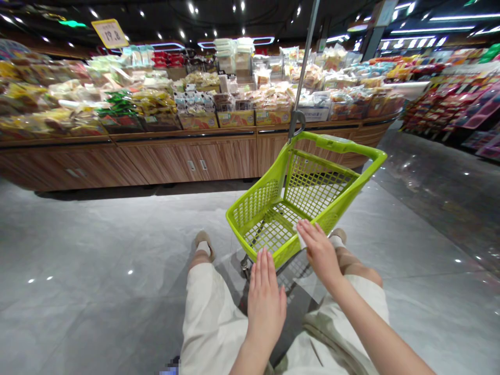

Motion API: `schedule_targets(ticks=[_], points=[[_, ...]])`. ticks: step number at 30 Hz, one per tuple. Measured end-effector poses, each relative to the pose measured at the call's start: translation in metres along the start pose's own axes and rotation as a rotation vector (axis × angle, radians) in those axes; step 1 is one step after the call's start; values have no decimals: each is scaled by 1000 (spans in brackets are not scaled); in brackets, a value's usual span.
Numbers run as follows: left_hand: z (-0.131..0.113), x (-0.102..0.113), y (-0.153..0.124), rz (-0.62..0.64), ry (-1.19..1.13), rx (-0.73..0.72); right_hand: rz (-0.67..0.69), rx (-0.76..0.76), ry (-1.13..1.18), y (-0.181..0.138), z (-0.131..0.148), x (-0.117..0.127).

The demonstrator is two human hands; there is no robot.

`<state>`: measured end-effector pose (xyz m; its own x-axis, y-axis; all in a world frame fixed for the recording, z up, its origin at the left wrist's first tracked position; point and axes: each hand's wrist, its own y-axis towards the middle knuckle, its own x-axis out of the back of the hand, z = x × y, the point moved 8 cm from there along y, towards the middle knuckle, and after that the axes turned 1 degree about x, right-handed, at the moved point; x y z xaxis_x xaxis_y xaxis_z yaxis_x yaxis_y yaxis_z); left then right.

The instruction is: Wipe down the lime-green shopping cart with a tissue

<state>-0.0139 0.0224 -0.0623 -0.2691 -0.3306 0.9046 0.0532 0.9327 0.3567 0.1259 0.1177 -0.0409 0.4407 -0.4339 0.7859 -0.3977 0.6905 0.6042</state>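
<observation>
An empty lime-green wheeled shopping basket (250, 203) stands on the floor in front of me, its grey pull handle (302, 73) rising up at the far side. My left hand (265, 299) is flat with fingers stretched out together, fingertips at the basket's near rim, holding nothing. My right hand (320, 250) rests on the near right corner of the rim. Its fingers press down on a small white cloth or wipe (300, 235), of which only a corner shows under them. My legs in pale shorts and my shoes are below the basket.
A long wooden display counter (187, 156) piled with packaged snacks runs across the back, with a yellow price sign (109, 32) above it. More shelves (457, 104) line an aisle at the right. Glossy grey tile floor (97, 250) spreads to the left and right.
</observation>
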Motion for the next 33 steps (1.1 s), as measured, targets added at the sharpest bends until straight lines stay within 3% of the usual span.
schedule_targets(ticks=[3,5,7,11,13,15,18,20,22,25,27,29,33], points=[[0,-1,0,-7,-1,21,69,222,92,-12,64,-9],[1,-2,-1,-3,-4,17,123,324,121,-15,76,-10],[1,-2,-1,10,-1,0,133,313,87,-9,52,-7],[1,-1,-1,13,15,-15,43,31,-75,10,-34,7],[0,-1,-1,9,10,-4,26,-35,-106,10,-38,7],[0,-2,-1,9,3,11,37,38,-79,3,-4,2],[1,-3,-1,13,6,17,102,262,15,-12,64,-8],[1,-2,-1,19,12,6,143,337,60,-16,77,-10],[2,-1,-1,24,14,-9,129,300,56,-11,53,-6],[2,1,0,21,9,-21,31,94,-21,3,-14,4],[0,1,0,14,1,-20,-12,-20,-62,7,-36,7],[-1,0,0,3,-8,-7,-7,-12,-55,4,-20,4],[0,-1,-1,-9,2,13,73,234,54,-13,67,-8]])
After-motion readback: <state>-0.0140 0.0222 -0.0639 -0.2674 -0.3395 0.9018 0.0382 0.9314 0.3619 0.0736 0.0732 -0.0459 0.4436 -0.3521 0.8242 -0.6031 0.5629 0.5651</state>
